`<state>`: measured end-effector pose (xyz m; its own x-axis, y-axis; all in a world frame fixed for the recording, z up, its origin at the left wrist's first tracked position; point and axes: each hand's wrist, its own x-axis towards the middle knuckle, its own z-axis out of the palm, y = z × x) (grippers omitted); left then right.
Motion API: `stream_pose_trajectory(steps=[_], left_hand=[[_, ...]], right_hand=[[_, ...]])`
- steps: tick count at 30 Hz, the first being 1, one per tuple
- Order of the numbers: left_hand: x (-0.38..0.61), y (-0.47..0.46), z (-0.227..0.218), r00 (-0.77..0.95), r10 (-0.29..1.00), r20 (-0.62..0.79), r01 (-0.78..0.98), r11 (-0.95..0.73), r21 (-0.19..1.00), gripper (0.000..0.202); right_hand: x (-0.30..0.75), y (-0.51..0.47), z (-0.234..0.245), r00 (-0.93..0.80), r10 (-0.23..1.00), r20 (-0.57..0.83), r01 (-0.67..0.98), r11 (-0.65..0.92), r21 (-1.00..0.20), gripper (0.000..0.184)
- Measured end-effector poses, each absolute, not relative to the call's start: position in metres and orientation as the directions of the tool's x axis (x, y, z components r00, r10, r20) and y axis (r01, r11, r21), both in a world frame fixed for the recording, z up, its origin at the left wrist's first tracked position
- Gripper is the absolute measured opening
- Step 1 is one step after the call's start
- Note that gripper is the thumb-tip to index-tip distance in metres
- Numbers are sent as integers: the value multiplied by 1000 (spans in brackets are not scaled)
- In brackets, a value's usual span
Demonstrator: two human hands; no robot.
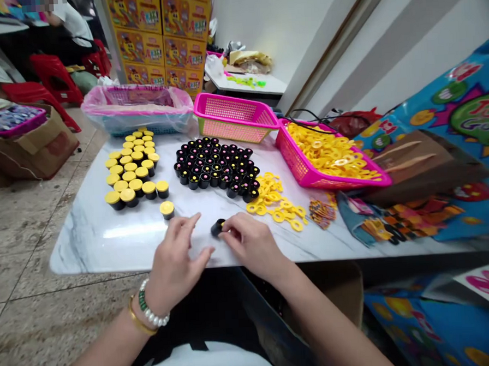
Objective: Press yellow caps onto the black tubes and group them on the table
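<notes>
My right hand [251, 240] pinches at the rim of a small black cup [217, 228], which tilts slightly on the marble-patterned table; a speck of yellow shows at the fingertips. My left hand [180, 257] is beside it with thumb and fingers apart and nothing in them. Just beyond those fingers stands a single yellow-lidded black cup [167, 210]. Several more yellow-lidded cups [131, 172] fill the left side. Open black cups [214, 165] with pink or yellow dots inside cluster in the middle. Loose yellow rings [276, 200] lie at their right.
A pink basket [296, 166] of yellow ring pieces stands at the right. Behind are another pink basket [234, 110] and a plastic-lined basket [143, 123]. Small printed cards [322, 214] lie near the right, beside a brown paper bag [428, 165]. A person [74, 28] sits far left.
</notes>
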<state>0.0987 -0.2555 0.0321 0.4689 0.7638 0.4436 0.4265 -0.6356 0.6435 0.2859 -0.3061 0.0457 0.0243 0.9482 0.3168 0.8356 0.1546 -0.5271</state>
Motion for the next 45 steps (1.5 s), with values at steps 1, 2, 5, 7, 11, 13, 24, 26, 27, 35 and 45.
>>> stream_pose_trajectory(steps=[1,2,5,7,11,13,24,26,27,35,45], left_hand=[[104,-256,29,539,750,384,397,-628,670,50],[109,-256,26,583,740,335,380,-613,693,48],[119,-251,19,611,751,250,380,-555,741,28],[120,-248,17,602,765,231,390,-534,750,24],[118,-248,15,592,769,241,412,-545,730,32],[117,-250,13,591,767,248,413,-552,724,32],[117,-254,9,524,793,311,419,-558,717,35],[116,-254,8,526,794,306,399,-548,736,28],[116,-254,8,529,793,302,394,-545,740,25],[115,-254,11,550,793,262,409,-529,743,22],[115,-254,11,556,791,256,430,-537,726,23]], right_hand=[[279,-311,47,-14,951,308,802,194,-565,8],[276,-314,47,-42,952,302,772,223,-595,8],[286,-318,40,24,936,351,785,199,-587,12],[308,-316,31,159,891,424,896,50,-441,20],[347,-314,14,187,878,441,976,-216,16,21],[349,-316,11,134,890,436,971,-206,122,21],[295,-340,6,-244,889,388,903,354,-245,53],[296,-349,-1,-280,890,359,893,379,-243,70],[298,-353,-4,-296,888,351,888,392,-241,74],[312,-352,-3,-292,876,384,838,428,-339,54],[319,-349,-1,-187,867,463,961,260,-99,95]])
